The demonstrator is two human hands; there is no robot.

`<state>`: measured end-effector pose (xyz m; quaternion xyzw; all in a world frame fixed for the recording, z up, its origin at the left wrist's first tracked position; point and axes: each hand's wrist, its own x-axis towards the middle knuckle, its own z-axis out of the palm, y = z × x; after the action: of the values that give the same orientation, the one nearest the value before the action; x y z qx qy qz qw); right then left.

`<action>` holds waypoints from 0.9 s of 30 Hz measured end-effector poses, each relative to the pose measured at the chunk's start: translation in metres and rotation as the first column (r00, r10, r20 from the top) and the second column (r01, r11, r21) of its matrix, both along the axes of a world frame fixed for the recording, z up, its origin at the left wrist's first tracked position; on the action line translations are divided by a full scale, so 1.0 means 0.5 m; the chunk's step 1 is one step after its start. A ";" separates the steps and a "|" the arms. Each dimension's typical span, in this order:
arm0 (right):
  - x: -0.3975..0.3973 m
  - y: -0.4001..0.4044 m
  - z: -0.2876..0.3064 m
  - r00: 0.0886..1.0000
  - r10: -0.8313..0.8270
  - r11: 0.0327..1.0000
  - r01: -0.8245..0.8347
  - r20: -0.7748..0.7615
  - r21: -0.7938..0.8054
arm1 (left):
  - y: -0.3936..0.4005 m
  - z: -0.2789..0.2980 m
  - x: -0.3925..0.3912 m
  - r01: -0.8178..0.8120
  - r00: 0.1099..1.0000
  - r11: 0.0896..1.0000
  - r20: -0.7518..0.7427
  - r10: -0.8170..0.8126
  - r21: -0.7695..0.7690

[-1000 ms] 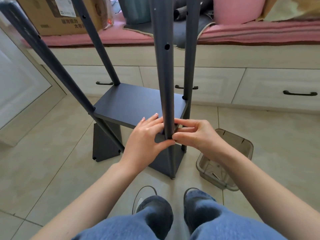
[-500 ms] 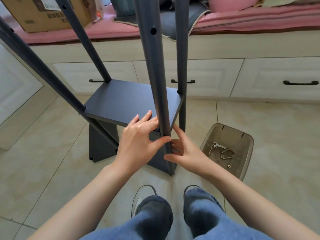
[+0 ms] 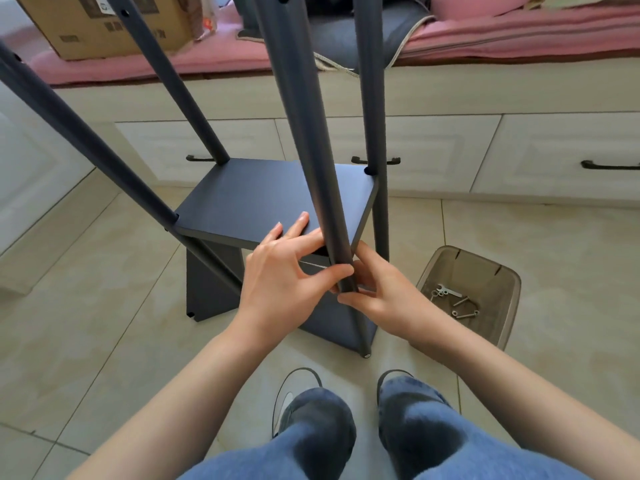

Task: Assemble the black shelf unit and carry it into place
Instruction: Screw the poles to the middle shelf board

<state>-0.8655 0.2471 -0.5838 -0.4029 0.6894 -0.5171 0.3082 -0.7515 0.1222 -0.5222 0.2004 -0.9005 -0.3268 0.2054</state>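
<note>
A black shelf unit (image 3: pixel 270 202) of flat dark boards and four round black metal posts is seen standing on the beige tiled floor (image 3: pixel 86 323), directly in front of the cream drawer fronts with black handles (image 3: pixel 519 154). One horizontal black board is fixed between the posts, with further dark panels below it reaching the floor.

The nearest black post (image 3: pixel 311 150) is held at the front right corner of that board. The left hand (image 3: pixel 284 278) is placed against the post from the left, its thumb pressed to the post's front and its fingers (image 3: pixel 298 225) extended, close together, lying on the board's top face. The right hand (image 3: pixel 381 292) is set against the post from the right and slightly lower; its thumb and fingers are curled inward at the post, but whether a small part is pinched there cannot be told.

To the right of the shelf unit, on the floor, a translucent brown plastic container (image 3: pixel 498 271) is noted. Inside it lie a small flat silver wrench (image 3: pixel 446 291) and several silver bolts and washers (image 3: pixel 464 311), loose on its bottom.

Behind the shelf unit, a brown cardboard box (image 3: pixel 104 29) rests on a pink cushioned bench top (image 3: pixel 519 39).
</note>
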 end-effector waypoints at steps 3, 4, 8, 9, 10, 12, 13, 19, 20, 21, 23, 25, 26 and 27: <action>0.007 0.008 0.033 0.997 0.041 0.999 -0.040 -0.061 0.027 | 0.002 0.020 0.017 0.007 0.998 0.997 -0.057 -0.003 0.071; 0.009 0.010 0.044 0.995 0.054 0.998 -0.051 -0.084 0.035 | 0.004 0.027 0.023 0.014 0.996 0.996 -0.084 -0.007 0.083; 0.019 0.014 0.083 0.983 0.102 0.992 -0.089 -0.153 0.090 | 0.006 0.053 0.050 0.020 0.987 0.989 -0.161 0.004 0.145; 0.024 0.014 0.093 0.980 0.115 0.990 -0.100 -0.165 0.099 | 0.006 0.059 0.058 0.027 0.983 0.986 -0.184 0.004 0.165; 0.028 0.013 0.104 0.975 0.129 0.988 -0.111 -0.181 0.106 | 0.005 0.065 0.065 0.037 0.979 0.983 -0.204 0.000 0.180; 0.039 0.009 0.125 0.963 0.147 0.985 -0.122 -0.226 0.121 | 0.001 0.075 0.081 0.044 0.974 0.973 -0.225 0.008 0.225; 0.045 0.005 0.134 0.957 0.148 0.985 -0.119 -0.249 0.128 | -0.003 0.077 0.088 0.045 0.970 0.964 -0.240 0.021 0.263; 0.086 -0.025 0.176 0.935 0.115 0.986 -0.066 -0.335 0.154 | -0.033 0.091 0.127 0.015 0.948 0.918 -0.299 0.113 0.396; 0.089 -0.032 0.180 0.937 0.094 0.987 -0.044 -0.335 0.152 | -0.041 0.094 0.131 0.011 0.943 0.911 -0.306 0.128 0.413; 0.092 -0.039 0.183 0.937 0.075 0.990 -0.029 -0.340 0.137 | -0.050 0.097 0.135 -0.001 0.940 0.903 -0.308 0.147 0.429; 0.094 -0.054 0.183 0.926 0.068 0.995 -0.037 -0.372 0.087 | -0.072 0.094 0.141 -0.036 0.931 0.888 -0.308 0.196 0.458; 0.091 -0.061 0.174 0.920 0.096 0.993 -0.064 -0.380 0.095 | -0.095 0.084 0.150 -0.065 0.917 0.862 -0.311 0.250 0.502; 0.085 -0.062 0.165 0.919 0.118 0.988 -0.073 -0.376 0.133 | -0.106 0.079 0.155 -0.073 0.909 0.846 -0.313 0.274 0.528; 0.078 -0.060 0.154 0.916 0.143 0.979 -0.077 -0.375 0.187 | -0.118 0.074 0.161 -0.082 0.900 0.829 -0.316 0.300 0.553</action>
<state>-0.8263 0.2170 -0.5066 -0.5077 0.7539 -0.3493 0.2279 -0.6708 0.0632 -0.4853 0.2708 -0.6915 -0.5712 0.3495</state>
